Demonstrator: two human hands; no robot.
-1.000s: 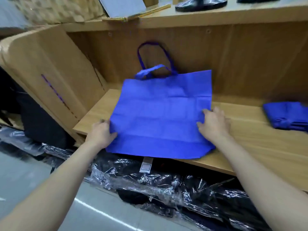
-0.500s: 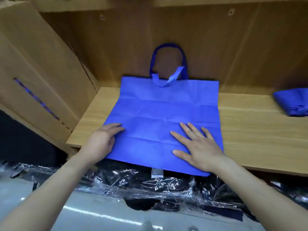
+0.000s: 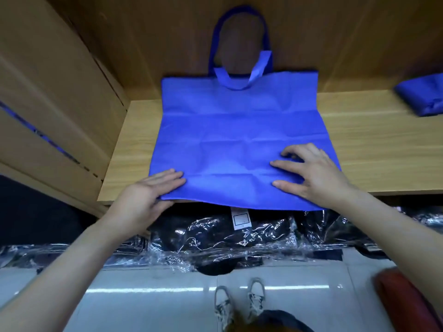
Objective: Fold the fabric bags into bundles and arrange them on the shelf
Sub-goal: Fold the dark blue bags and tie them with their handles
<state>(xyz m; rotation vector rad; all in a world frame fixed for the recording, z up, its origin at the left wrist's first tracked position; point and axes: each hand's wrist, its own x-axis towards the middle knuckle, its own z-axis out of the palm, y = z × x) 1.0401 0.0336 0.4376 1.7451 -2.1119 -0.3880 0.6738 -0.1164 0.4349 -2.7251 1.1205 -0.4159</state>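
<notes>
"Where was the bag just then?"

"The blue bag (image 3: pixel 239 140) lay spread flat on the wooden shelf (image 3: pixel 374 149), bottom edge toward me and hanging a little past the shelf's near edge. A white tag (image 3: pixel 241 218) dangled from that edge. One handle (image 3: pixel 215 44) stood up against the back panel (image 3: pixel 347 32); the other handle (image 3: pixel 231 83) had flopped down onto the top of the bag."

"And your hands?"

"My left hand (image 3: pixel 146 197) was at the near left corner. Its fingers (image 3: pixel 176 178) lay straight and flat on top of the cloth, gripping nothing. The thumb sat down by the overhanging edge, and I couldn't tell whether it touched the underside. My right hand (image 3: pixel 316 176) rested on the near right part of the bag, fingers spread and a little bent, the tips pressing the cloth down. It had hold of nothing either."

"Anything else on the shelf?"

"A folded blue bundle (image 3: pixel 422 97) lay at the far right, well apart from the open bag. A slanted wooden side panel (image 3: pixel 60 104) closed the shelf on the left."

"Below it?"

"Dark packs in shiny plastic wrap (image 3: pixel 215 243) lay under the shelf's near edge, and my shoes (image 3: pixel 239 300) stood on the pale glossy floor (image 3: pixel 143 298)."
</notes>
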